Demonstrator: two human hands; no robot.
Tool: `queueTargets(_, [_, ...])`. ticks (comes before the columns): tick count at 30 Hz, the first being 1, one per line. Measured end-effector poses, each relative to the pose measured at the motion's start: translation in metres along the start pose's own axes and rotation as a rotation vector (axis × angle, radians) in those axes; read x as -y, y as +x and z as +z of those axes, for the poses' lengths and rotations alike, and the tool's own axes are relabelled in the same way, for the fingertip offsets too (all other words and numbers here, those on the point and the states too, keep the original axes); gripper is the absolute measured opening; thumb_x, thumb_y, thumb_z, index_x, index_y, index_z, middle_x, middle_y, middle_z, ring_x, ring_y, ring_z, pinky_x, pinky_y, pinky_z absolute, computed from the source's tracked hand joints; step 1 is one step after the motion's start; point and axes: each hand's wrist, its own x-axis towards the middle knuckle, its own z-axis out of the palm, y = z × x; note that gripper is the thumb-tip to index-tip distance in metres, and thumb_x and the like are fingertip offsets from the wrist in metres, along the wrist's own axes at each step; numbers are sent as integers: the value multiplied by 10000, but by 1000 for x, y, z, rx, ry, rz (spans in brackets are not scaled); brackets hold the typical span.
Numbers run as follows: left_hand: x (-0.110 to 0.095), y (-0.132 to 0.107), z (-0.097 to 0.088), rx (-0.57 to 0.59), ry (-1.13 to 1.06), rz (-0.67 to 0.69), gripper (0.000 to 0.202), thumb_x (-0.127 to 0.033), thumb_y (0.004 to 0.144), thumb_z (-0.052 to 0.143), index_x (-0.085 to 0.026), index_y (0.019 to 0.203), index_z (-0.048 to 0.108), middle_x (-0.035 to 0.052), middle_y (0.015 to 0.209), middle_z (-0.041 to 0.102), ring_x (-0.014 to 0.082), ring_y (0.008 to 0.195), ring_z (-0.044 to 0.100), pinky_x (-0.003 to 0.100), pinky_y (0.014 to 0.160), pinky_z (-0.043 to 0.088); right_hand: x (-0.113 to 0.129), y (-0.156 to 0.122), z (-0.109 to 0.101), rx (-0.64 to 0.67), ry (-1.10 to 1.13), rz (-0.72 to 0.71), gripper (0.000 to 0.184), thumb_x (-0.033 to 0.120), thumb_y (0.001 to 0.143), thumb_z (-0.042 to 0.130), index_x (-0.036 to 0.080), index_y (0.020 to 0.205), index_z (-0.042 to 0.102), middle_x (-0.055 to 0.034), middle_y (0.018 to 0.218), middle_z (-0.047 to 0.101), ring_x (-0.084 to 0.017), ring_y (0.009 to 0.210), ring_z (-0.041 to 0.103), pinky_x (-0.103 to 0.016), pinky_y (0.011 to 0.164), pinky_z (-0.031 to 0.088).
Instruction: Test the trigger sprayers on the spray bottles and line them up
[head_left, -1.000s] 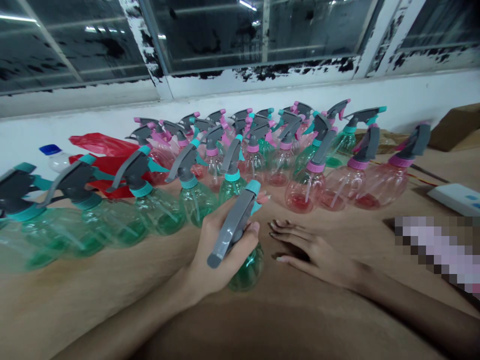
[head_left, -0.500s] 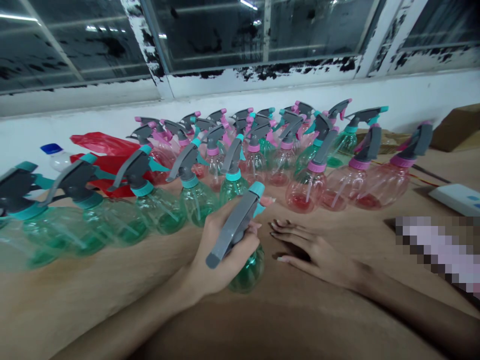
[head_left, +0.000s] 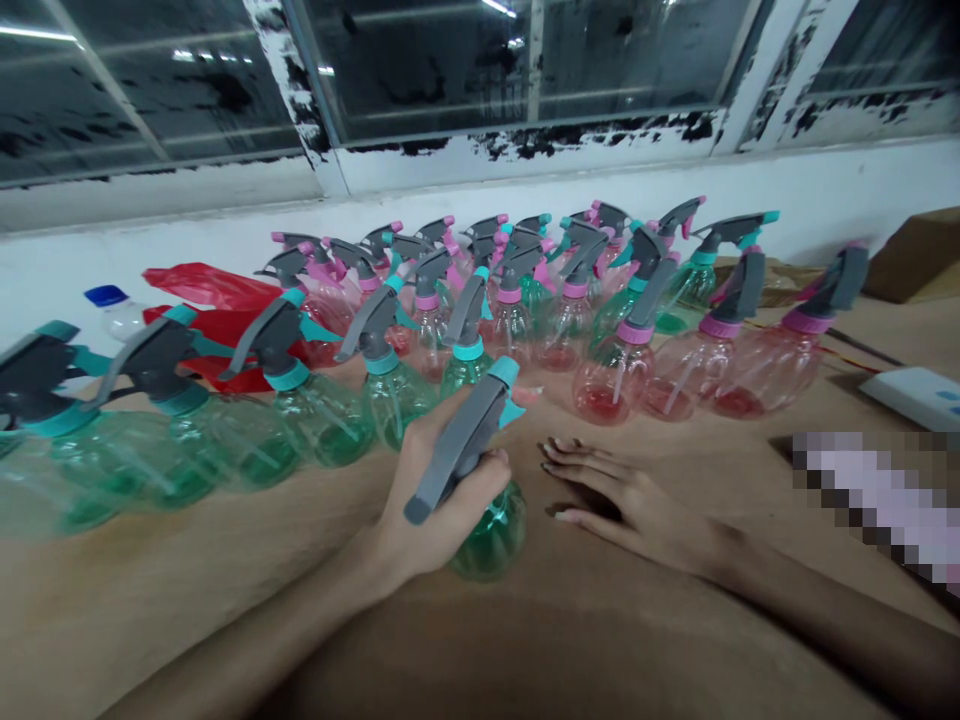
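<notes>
Green spray bottle (head_left: 491,540) sits in the middle of the frame, just below the center, over the table (head_left: 172,550). The left hand (head_left: 431,545) has its fingers clamped around the bottle near its top; some of them are hidden. The right hand (head_left: 634,505) is just right of it, holding nothing, with the fingers a little apart on the table. If the left fingers press the trigger, water could squirt out. If the bottle gets pushed toward the top of the frame, it could bump the next green bottle (head_left: 459,377) and maybe tip it over. The blue-green nozzle (head_left: 504,373) points to the upper right. The long axis goes up from the table, about upright; a small lean is hard to tell.
</notes>
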Motion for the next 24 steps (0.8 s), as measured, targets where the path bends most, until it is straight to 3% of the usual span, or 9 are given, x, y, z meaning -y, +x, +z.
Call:
queueTargets(4, [2,-2,4,38,-30,19,168,-158,692,493,-259,813,552,-50,601,495,144,506,470,280,507,416,0,0,0,6,1,0,494,424,882,525,244,1336,444,-52,1375,494,-235,1290,410,-472,1071,354])
queueTargets(10, [1,-2,6,65,-82,8,349,-119,668,483,-261,958,614,-12,790,628,144,548,543,288,590,464,-1,0,0,28,-16,-3,502,431,890,509,233,1345,431,-54,1389,478,-223,1301,395,-459,1078,346])
queueTargets(15, [2,-1,5,74,-92,11,371,-106,673,489,-258,984,622,-7,805,637,162,642,598,286,641,485,0,0,0,24,-23,8,505,434,891,506,222,1344,435,-58,1392,474,-222,1302,393,-457,1076,346])
queueTargets(20, [-1,1,4,83,-49,13,377,-123,678,479,-237,1004,629,-3,795,628,157,570,563,289,568,472,-2,-1,2,12,-19,-6,508,431,887,516,217,1341,441,-57,1378,490,-231,1299,397,-457,1078,344])
queueTargets(24, [0,0,5,85,-73,46,356,-139,695,479,-233,1007,624,5,823,623,161,617,579,287,592,478,-2,-1,2,11,-24,-6,509,432,890,509,219,1345,432,-56,1389,477,-225,1303,391,-459,1083,336])
